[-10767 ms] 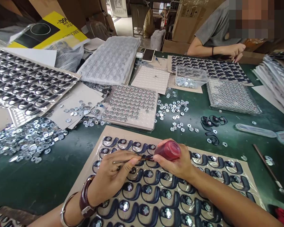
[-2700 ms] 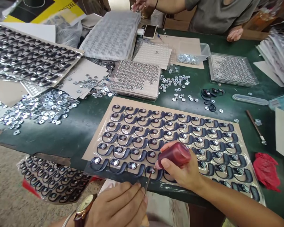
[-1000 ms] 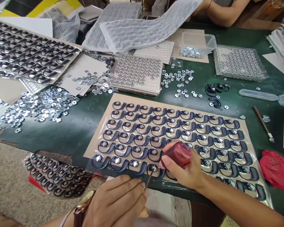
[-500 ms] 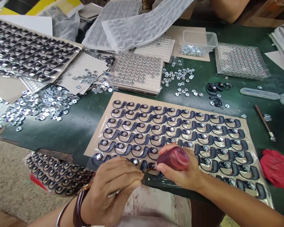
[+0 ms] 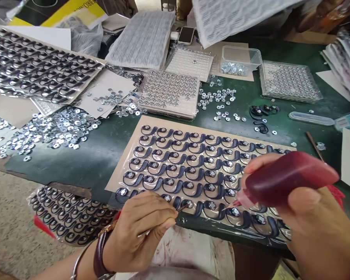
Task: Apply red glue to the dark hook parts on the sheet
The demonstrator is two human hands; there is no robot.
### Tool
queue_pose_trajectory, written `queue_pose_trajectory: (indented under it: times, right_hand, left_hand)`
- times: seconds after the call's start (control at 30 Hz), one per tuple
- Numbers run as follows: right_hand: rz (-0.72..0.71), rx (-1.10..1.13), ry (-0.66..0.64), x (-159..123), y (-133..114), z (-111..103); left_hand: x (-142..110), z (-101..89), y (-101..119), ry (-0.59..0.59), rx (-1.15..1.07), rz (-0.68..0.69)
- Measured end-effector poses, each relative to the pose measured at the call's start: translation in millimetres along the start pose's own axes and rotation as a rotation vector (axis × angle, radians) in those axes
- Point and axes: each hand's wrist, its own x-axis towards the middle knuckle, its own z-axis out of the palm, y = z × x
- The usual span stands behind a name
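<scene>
The left hand (image 5: 146, 229) pinches a thin stick (image 5: 182, 207) between thumb and fingers, with its tip at a shiny round bit. If that hand shakes, I think the tip could push the bit crooked or scratch it. The right hand (image 5: 317, 221) is wrapped round a red bottle (image 5: 288, 181), which tips down to its thin spout. A hard squeeze could let out too much and make a mess on the curly dark pieces (image 5: 194, 189). The right wrist is low, so a sleeve or arm could rub them too. These pieces sit in rows on the big card sheet (image 5: 122, 167), under both hands. The sheet pokes past the near table edge, so a bump could make it slip.

Down at the left, lower than the table, is another sheet of curly pieces (image 5: 72, 217). The right hand and bottle hide part of the big sheet and most of a red cloth (image 5: 336, 192). A brown stick (image 5: 313, 144) lies behind the bottle. Lots of loose rings (image 5: 61, 128) lie at the left, and they could slide if knocked. Past the big sheet is a stack with silver dots (image 5: 169, 89). Farther off are a clear box (image 5: 241, 56) with rings inside, a phone (image 5: 186, 35), and a raised white sheet (image 5: 230, 21) that hides some of the far side.
</scene>
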Motion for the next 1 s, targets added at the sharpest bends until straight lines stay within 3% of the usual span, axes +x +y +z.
queue_pose_trajectory:
  times: [0.1,0.27,0.37,0.5,0.63,0.8,1.0]
  right_hand:
    - [0.104,0.25,0.009,9,14,-23]
    - [0.117,0.25,0.19,18,41,-49]
    - [0.115,0.221,0.222,9,49,-39]
    - [0.099,0.069,0.147,-10,52,-9]
    - [-0.081,-0.164,0.074,-19,55,10]
    - [-0.165,-0.24,0.022,-17,61,17]
    - [-0.125,-0.175,-0.041,-20,68,19]
  left_hand:
    - [-1,1.6,2,-0.021,0.03,0.01]
    - [-2,-0.5,5,-0.051,0.068,0.044]
    - [-4,0.5,8,-0.078,0.12,0.102]
    - [-7,15.7,10,-0.118,0.246,0.304]
    - [-3,38.1,8,-0.117,0.323,0.423]
    - [5,49.7,8,-0.098,0.326,0.459]
    - [5,47.1,17,-0.259,0.396,0.375]
